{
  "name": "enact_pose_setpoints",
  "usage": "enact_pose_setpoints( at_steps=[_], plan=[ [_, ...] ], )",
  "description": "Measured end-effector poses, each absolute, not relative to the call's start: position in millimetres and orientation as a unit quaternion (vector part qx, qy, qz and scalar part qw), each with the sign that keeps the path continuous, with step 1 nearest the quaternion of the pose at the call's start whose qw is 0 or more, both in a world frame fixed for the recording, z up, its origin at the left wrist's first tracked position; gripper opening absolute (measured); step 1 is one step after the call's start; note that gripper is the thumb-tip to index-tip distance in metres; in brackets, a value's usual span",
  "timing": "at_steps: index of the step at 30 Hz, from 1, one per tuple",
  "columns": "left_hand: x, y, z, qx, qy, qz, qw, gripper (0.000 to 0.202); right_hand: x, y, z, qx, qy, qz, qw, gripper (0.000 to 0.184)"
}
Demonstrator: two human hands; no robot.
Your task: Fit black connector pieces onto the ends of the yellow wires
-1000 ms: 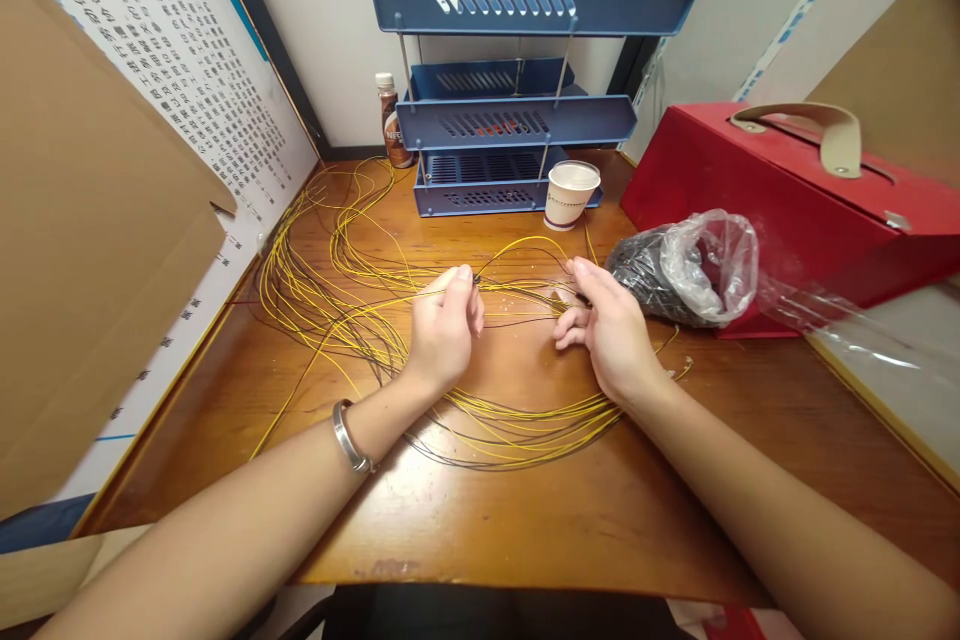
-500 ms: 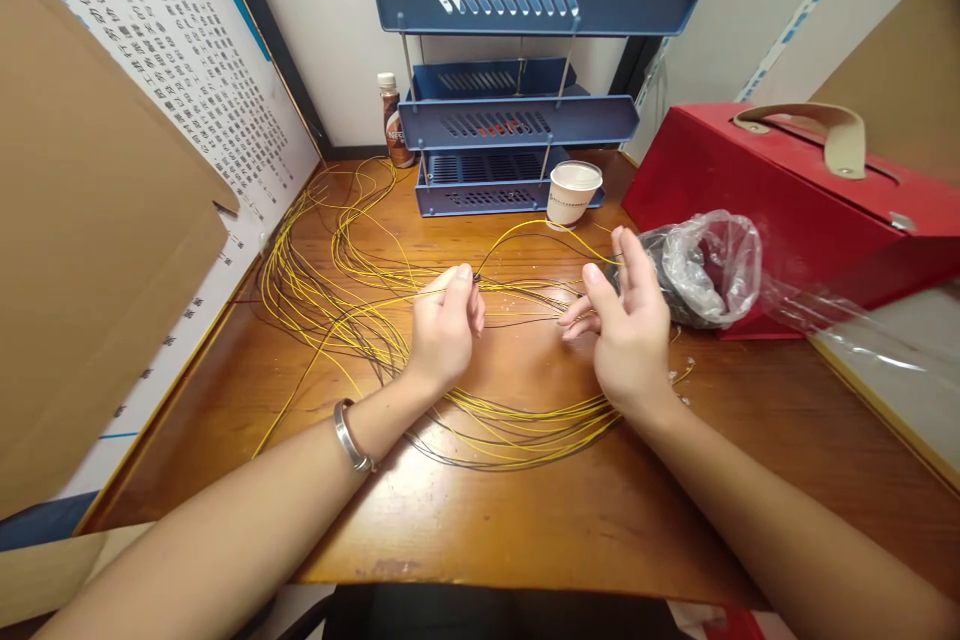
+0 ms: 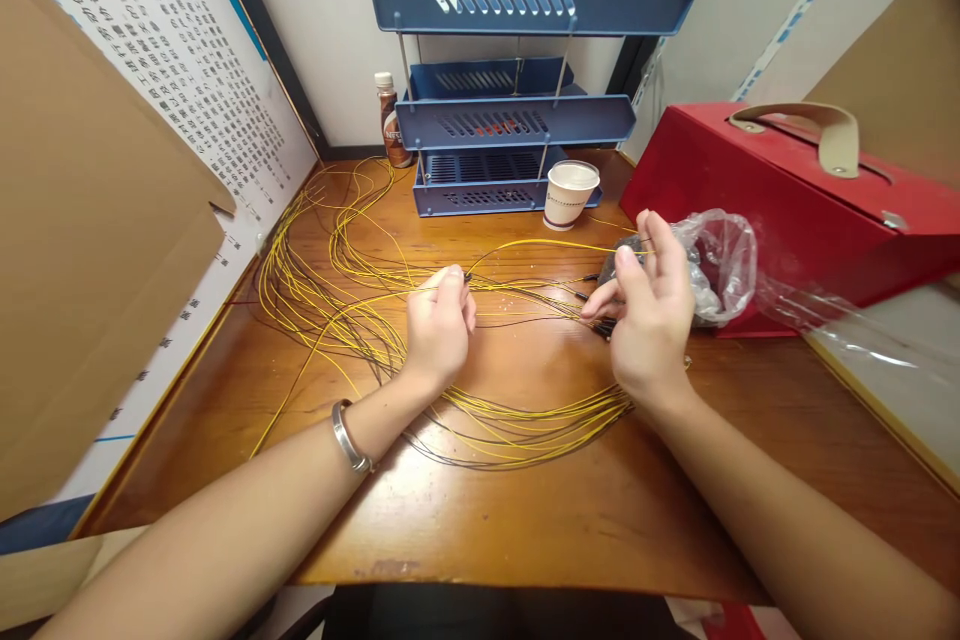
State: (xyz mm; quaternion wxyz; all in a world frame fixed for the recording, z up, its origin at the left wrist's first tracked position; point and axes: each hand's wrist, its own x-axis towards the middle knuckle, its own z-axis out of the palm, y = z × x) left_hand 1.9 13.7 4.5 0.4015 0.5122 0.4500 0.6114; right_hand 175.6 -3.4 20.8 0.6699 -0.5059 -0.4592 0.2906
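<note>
Thin yellow and black wires (image 3: 352, 320) lie looped in a wide bundle across the wooden desk (image 3: 525, 520). My left hand (image 3: 439, 330) is closed in a pinch on the wires near the desk's middle, with a metal bracelet on its wrist. My right hand (image 3: 651, 315) is lifted to the right with its upper fingers spread; one yellow wire (image 3: 540, 244) runs taut from the left pinch across those fingers. The lower fingers hold the dark wire ends. The hand is right in front of a clear plastic bag (image 3: 712, 260) of dark parts.
A blue three-tier tray rack (image 3: 517, 110) stands at the back, with a paper cup (image 3: 570, 195) and a brown bottle (image 3: 390, 120) beside it. A red case (image 3: 795, 200) fills the right side. Cardboard (image 3: 90, 250) and a printed sheet (image 3: 195, 70) wall off the left.
My right hand has risen off the desk and moved right toward the bag, drawing a yellow wire out taut. My left hand has held its pinch almost in place.
</note>
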Motion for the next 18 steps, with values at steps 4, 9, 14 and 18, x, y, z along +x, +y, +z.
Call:
enact_pose_setpoints(
  at_steps=[4, 9, 14, 18],
  plan=[
    [1.2, 13.9, 3.7, 0.518, 0.440, 0.616, 0.398, 0.050, 196.2, 12.2, 21.7, -0.557, -0.428, 0.305, 0.643, 0.047],
    [1.1, 12.1, 1.8, 0.543, 0.423, 0.616, 0.383, 0.048, 223.8, 40.8, 52.7, -0.687, -0.581, 0.077, 0.429, 0.020],
    [1.0, 11.4, -0.1, 0.559, 0.419, 0.606, 0.381, 0.050, 239.5, 109.0, 82.1, -0.753, -0.639, -0.026, 0.152, 0.020],
    [0.9, 11.7, 0.1, 0.564, 0.420, 0.602, 0.378, 0.050, 244.3, 162.6, 67.6, -0.771, -0.635, 0.027, 0.048, 0.038]
  ],
)
